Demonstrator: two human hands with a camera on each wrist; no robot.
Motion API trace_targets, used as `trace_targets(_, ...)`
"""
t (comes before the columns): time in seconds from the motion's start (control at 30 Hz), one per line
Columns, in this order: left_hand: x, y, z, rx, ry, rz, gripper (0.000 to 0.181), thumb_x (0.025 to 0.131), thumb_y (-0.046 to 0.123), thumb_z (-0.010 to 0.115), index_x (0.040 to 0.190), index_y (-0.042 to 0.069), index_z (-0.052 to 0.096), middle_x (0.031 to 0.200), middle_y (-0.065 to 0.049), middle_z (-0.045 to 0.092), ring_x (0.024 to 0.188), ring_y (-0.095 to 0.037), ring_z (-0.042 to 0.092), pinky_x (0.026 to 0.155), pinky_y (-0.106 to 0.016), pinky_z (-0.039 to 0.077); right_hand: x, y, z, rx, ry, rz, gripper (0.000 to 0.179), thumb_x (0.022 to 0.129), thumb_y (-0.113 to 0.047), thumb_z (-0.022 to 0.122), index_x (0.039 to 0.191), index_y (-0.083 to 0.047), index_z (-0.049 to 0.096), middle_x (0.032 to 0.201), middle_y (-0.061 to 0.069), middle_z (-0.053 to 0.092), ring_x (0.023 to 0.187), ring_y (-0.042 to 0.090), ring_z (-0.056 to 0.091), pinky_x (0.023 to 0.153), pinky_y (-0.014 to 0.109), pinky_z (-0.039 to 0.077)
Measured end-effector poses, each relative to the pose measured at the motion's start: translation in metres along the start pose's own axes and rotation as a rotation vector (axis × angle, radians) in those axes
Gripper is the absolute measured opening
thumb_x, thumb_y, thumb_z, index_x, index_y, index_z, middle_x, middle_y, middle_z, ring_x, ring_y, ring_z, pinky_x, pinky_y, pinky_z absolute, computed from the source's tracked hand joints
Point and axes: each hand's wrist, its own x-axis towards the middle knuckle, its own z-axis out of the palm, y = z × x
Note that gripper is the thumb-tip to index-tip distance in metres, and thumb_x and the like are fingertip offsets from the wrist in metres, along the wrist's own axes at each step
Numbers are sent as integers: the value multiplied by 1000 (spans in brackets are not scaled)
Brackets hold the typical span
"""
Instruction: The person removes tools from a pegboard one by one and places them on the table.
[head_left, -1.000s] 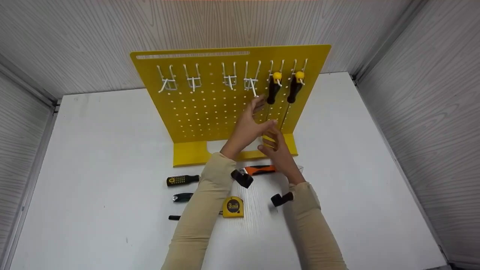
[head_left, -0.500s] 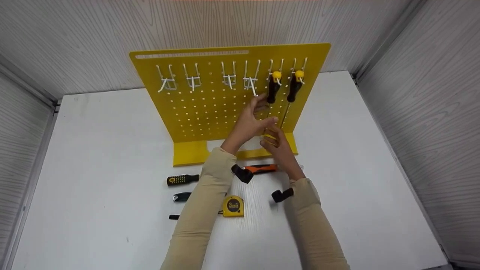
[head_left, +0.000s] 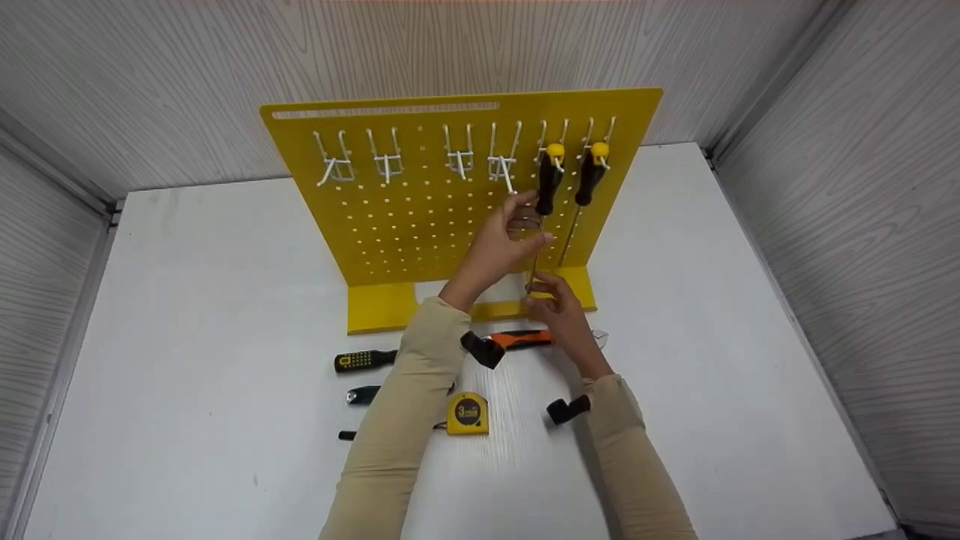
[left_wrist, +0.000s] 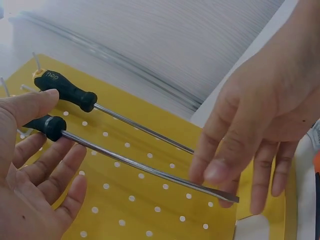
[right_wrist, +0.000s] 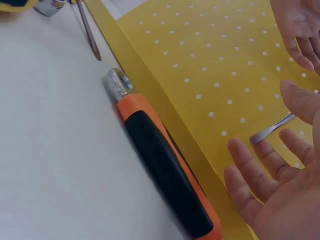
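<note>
Two black-handled screwdrivers with yellow ends hang from white hooks on a yellow pegboard [head_left: 405,232]. The nearer screwdriver [head_left: 550,187] has its shaft tilted away from the board. Around its handle, my left hand [head_left: 496,244] has relaxed fingers behind and the thumb apart in front; the left wrist view shows fingertips by the collar. Lower down, my right hand [head_left: 564,315] is at the flat tip of the shaft [left_wrist: 150,169]. In the right wrist view the tip [right_wrist: 265,134] lies against its extended fingers, the thumb apart. The other screwdriver [head_left: 590,180] hangs beside it, untouched.
Several bare hooks [head_left: 386,161] line the board on the left. On the white table lie a tool with an orange-and-black grip [head_left: 521,340], a yellow tape measure [head_left: 467,412], a black-and-yellow handle [head_left: 364,361] and two dark handles, partly hidden by my left sleeve [head_left: 397,420].
My right hand has moved down along the shaft to its tip. The nearer screwdriver's handle has shifted slightly down and its shaft has swung out. My left hand has barely moved.
</note>
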Motion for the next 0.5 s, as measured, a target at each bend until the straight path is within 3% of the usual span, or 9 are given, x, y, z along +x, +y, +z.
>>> trace_targets(0.27,2,4,2,27,15,-13,62,90,22,67,144,9,39,124,-11,59,112,-21,58,96,-31,48,-18,-2,-1,-24,17,-51,43,94,-14,62,133,-1,50,118,16,58,102,23,61,87,28,53)
trace_targets(0.5,2,11,3,44,24,-11,59,92,26,66,142,9,42,124,-11,58,112,-21,56,94,-31,48,-36,-9,3,-2,44,-76,38,92,-6,62,127,7,50,111,21,60,89,13,62,78,21,53)
